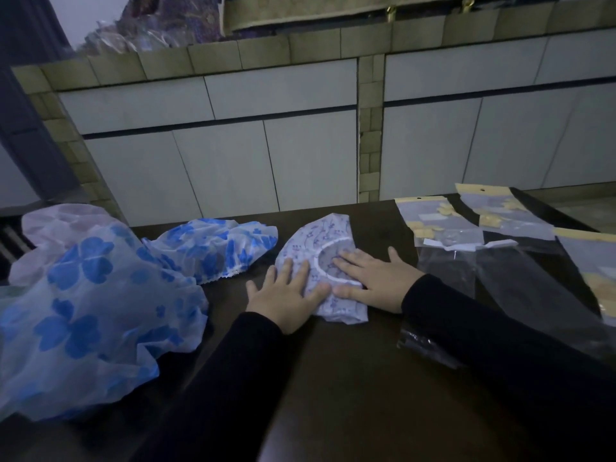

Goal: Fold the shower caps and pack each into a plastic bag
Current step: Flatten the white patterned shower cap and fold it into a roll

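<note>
A dark brown table (333, 378) fills the bottom of the view, and the light is dim. Two hands lie flat on a small shower cap with purple flowers (320, 241), which sits in the middle of the table toward the far edge. The left hand (286, 291) has straight fingers and presses down on the near left part of the cap. The right hand (373, 278) also has straight fingers and presses on the cap's white stretchy rim. The two hands are just beside each other, with fingertips almost touching. Both arms wear black sleeves (483, 328). To the left lies a shower cap with blue flowers (216, 248), puffed up and not folded. Nearer, on the left side, a bigger blue flower cap (83, 311) lies in a soft heap, and a pale pink cap (60, 225) peeks out behind it. On the right side of the table lie clear plastic bags (510, 271) with yellow paper tops, spread out side by side. Behind the table stands a wall of big pale tiles (233, 161) with small tan tiles (370, 128) in bands. A tiled ledge (266, 48) runs along the top, with patterned cloth (173, 18) resting on it.
</note>
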Demonstrator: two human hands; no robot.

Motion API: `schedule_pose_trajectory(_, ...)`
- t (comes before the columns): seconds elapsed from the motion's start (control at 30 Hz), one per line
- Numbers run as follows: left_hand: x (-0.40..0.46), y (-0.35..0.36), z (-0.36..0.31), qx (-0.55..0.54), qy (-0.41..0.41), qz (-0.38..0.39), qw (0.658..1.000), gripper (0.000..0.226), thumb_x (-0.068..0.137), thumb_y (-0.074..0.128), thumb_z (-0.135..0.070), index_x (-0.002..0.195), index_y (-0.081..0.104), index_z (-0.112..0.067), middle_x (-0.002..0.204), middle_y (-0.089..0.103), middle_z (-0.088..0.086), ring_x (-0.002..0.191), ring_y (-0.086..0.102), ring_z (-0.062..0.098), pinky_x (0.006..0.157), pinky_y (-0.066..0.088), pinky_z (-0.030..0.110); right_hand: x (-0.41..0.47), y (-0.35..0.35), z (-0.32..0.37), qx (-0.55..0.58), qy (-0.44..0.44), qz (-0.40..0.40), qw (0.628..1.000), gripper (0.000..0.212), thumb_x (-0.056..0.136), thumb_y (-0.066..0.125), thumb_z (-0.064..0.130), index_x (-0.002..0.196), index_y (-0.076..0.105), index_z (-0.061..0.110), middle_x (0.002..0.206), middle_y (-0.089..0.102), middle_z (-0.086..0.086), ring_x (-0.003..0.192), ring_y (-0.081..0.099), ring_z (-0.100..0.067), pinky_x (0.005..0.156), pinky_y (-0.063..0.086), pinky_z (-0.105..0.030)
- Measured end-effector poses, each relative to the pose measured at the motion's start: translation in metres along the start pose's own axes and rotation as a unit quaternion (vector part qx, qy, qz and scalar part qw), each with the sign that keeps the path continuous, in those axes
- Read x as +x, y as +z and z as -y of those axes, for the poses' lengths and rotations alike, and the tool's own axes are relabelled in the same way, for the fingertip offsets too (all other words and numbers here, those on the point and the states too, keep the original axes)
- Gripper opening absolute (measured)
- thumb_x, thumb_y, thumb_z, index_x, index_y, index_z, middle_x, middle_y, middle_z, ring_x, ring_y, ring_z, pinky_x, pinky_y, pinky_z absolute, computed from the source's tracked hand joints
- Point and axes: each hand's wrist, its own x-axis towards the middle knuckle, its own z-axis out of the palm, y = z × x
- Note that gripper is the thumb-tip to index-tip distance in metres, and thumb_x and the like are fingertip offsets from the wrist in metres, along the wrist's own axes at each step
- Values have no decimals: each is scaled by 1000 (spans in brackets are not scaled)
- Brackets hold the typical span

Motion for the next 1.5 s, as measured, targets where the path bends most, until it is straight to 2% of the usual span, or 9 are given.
schedule_pose_trajectory(0.13, -3, -1, 4, 4, 39, -78, 996, 71, 90, 28, -70, 151, 19, -33, 159, 14, -1, 145, 9, 24, 114, 9, 55, -6, 1, 3, -39, -42, -118, 991, 66, 92, 28, 66, 147, 30, 30, 156, 26, 4, 143, 20, -16, 114, 18, -50)
schedule_pose_trajectory(0.23, -7, -3, 9, -126, 144, -172, 966, 30, 87, 60, -51, 114, 59, -37, 117, 54, -11, 105, 45, -3, 93, 39, 22, -13, 0, 4, 20, -128, -262, 956, 33, 92, 50, 49, 116, 62, 30, 114, 56, 10, 104, 50, -5, 92, 42, -31)
schedule_pose_trajectory(0.37, -12, 0, 10, -252, 161, -142, 944, 7, 82, 73, -29, 82, 67, -32, 77, 65, -11, 65, 55, -9, 58, 41, 9, -23, -6, -3, 114, -182, -154, 964, 15, 91, 60, 35, 101, 69, 27, 94, 55, 14, 85, 48, 2, 75, 39, -12)
schedule_pose_trajectory(0.63, -13, -1, 3, -314, 133, -84, 936, 16, 76, 79, -35, 83, 70, -24, 75, 67, -10, 57, 53, -10, 51, 39, 7, -37, 2, -10, 114, -223, -164, 954, 11, 85, 66, 30, 95, 68, 35, 102, 55, 19, 99, 43, 1, 90, 34, -17)
schedule_pose_trajectory(0.73, -11, 3, 0, -310, 127, -100, 937, 15, 77, 78, -34, 82, 69, -23, 75, 67, -8, 58, 54, -10, 51, 39, 6, -36, -4, -12, 93, -210, -123, 966, 18, 82, 67, 36, 98, 61, 40, 104, 53, 22, 107, 43, 1, 113, 16, -33)
schedule_pose_trajectory(0.93, -16, -5, 8, -309, 181, -64, 932, 20, 72, 74, -50, 87, 71, -37, 89, 64, -15, 71, 54, -10, 66, 40, 13, -30, 5, -16, 149, -201, -164, 954, 14, 87, 62, 39, 89, 67, 26, 90, 65, 14, 93, 56, 3, 118, 8, -41)
schedule_pose_trajectory(1.33, -18, -9, 14, -304, 154, -78, 937, 11, 74, 79, -35, 81, 70, -34, 70, 66, -12, 66, 59, -5, 64, 42, 15, -31, 5, -16, 181, -131, -228, 948, 33, 85, 52, 53, 87, 67, 23, 83, 65, 6, 85, 57, 1, 109, -1, -16)
schedule_pose_trajectory(1.4, -18, -10, 14, -287, 158, -77, 942, 9, 75, 79, -36, 79, 71, -33, 73, 67, -15, 69, 60, -5, 65, 42, 15, -31, 5, -16, 170, -119, -226, 952, 35, 86, 49, 55, 87, 67, 24, 83, 63, 7, 86, 55, -1, 108, 11, -18)
schedule_pose_trajectory(1.5, -17, -12, 17, -261, 162, -73, 949, 5, 77, 75, -39, 77, 73, -34, 86, 68, -16, 83, 60, -3, 74, 43, 17, -32, 6, -13, 152, -109, -231, 955, 28, 90, 52, 50, 80, 65, 28, 80, 56, 7, 78, 48, -4, 73, 35, -19)
